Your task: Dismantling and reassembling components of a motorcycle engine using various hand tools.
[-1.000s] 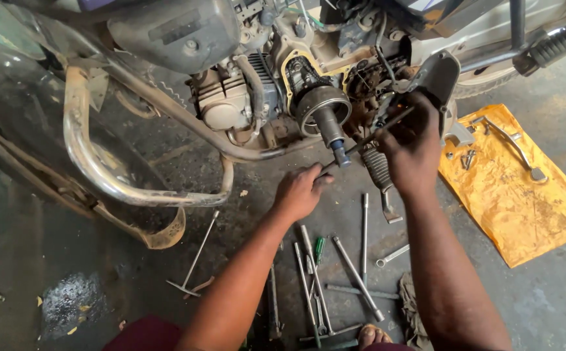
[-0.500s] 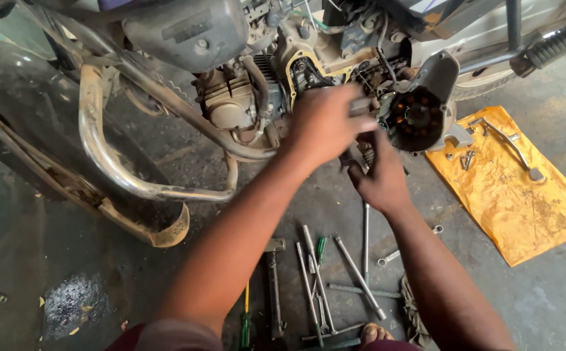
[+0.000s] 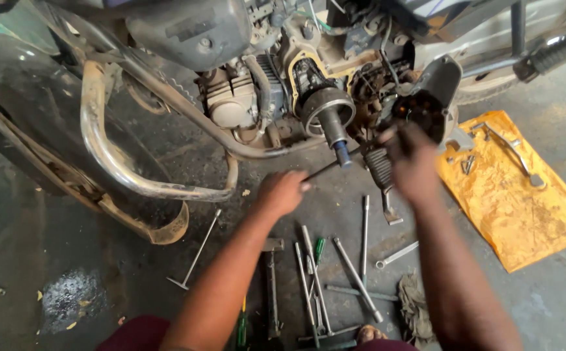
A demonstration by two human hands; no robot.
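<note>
A mechanic crouches at a motorcycle's exposed engine [image 3: 322, 104] on the concrete floor [image 3: 556, 299]. The left hand [image 3: 282, 192] is closed around a thin dark rod [image 3: 328, 169] just below the engine's protruding shaft [image 3: 336, 133]. The right hand [image 3: 413, 162], blurred, reaches the dark side cover [image 3: 426, 104] right of the engine; its grip cannot be told. Loose tools [image 3: 335, 273] crowd the floor below the engine, and a yellow sheet [image 3: 523, 201] lies right, leaving little bare room.

A single head-worn camera is looking steeply down and forward at close range, taking in a motorcycle engine [image 3: 276, 97] above and the tool-strewn concrete floor [image 3: 68, 260] below. The right hand [image 3: 413, 162] is appearing blurred, possibly in motion.
</note>
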